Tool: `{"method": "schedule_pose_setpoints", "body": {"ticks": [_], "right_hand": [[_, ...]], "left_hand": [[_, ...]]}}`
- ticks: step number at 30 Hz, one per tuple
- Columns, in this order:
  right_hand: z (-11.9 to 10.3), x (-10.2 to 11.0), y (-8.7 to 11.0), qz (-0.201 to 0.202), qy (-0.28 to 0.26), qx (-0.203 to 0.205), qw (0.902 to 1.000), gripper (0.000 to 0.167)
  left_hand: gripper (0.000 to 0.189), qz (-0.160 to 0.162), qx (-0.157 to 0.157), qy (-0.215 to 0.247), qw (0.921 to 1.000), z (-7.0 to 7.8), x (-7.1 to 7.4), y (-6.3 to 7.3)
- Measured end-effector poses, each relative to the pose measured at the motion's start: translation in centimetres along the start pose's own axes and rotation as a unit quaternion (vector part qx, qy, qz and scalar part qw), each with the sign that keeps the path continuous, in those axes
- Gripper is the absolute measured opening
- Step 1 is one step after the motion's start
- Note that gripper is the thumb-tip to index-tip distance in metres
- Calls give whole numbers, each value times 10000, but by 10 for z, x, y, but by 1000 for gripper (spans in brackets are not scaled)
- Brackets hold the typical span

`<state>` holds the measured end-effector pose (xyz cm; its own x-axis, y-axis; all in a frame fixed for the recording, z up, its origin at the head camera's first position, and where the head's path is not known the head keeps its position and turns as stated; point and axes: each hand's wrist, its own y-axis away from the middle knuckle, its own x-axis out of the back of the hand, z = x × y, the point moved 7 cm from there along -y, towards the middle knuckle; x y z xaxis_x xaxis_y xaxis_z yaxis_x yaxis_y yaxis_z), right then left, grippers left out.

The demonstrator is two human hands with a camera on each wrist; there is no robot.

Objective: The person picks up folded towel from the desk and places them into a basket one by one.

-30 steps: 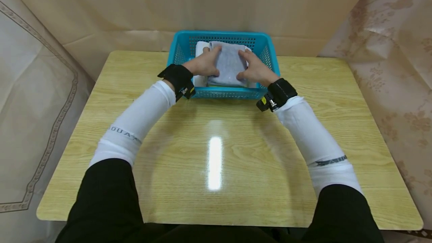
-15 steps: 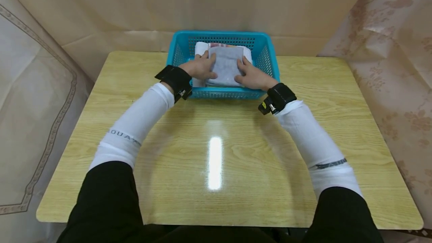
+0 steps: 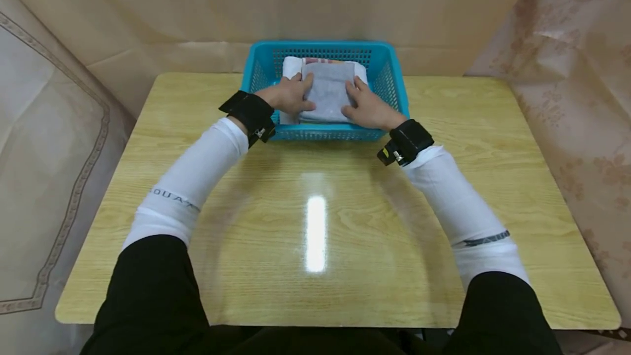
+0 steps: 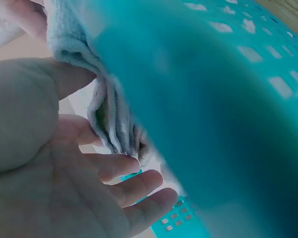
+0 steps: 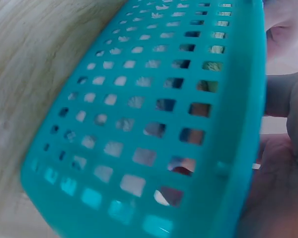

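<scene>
A blue plastic basket (image 3: 322, 45) stands at the table's far edge. In it lies a folded grey towel (image 3: 327, 92) on top of white cloths (image 3: 292, 66). My left hand (image 3: 290, 96) touches the towel's left side, fingers spread. In the left wrist view, its thumb (image 4: 77, 79) meets the layered folds of the grey towel (image 4: 72, 37). On the opposite side, my right hand (image 3: 370, 106) rests at the towel's right edge with fingers extended. The right wrist view shows mostly the basket's perforated wall (image 5: 134, 101), which hides most of the contents.
The light wooden table (image 3: 320, 295) spreads between the basket and the body, with a bright reflection. A beige curtain (image 3: 315, 1) hangs right behind the basket. Patterned cloth (image 3: 591, 141) lines the right side.
The grey towel has settled lower and toward me in the basket, uncovering the striped and white cloth behind it. Both hands came with it, and the left has shifted slightly outward.
</scene>
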<state>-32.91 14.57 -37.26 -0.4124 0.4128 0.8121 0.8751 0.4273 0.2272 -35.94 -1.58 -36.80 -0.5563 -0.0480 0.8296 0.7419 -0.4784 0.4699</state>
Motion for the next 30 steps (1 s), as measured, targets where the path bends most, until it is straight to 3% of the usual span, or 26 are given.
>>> {"method": "schedule_pose_setpoints", "body": {"ticks": [4,9,16,23,30], "right_hand": [[-4,6,8,153,376,106,9991,70],[-11,17,22,373,342,168,9986,66],[-21,14,35,507,299,334,9977,67],[-26,4,44,636,271,598,9958,63],[-28,-1,59,913,76,827,9923,63]], "left_hand": [[76,344,-300,3,9990,5,4,11],[64,759,-656,25,9950,13,9,30],[61,683,-865,-258,9936,21,-4,47],[62,707,-1074,-55,9917,23,-16,52],[62,951,-1276,-66,9872,29,-21,57]]}}
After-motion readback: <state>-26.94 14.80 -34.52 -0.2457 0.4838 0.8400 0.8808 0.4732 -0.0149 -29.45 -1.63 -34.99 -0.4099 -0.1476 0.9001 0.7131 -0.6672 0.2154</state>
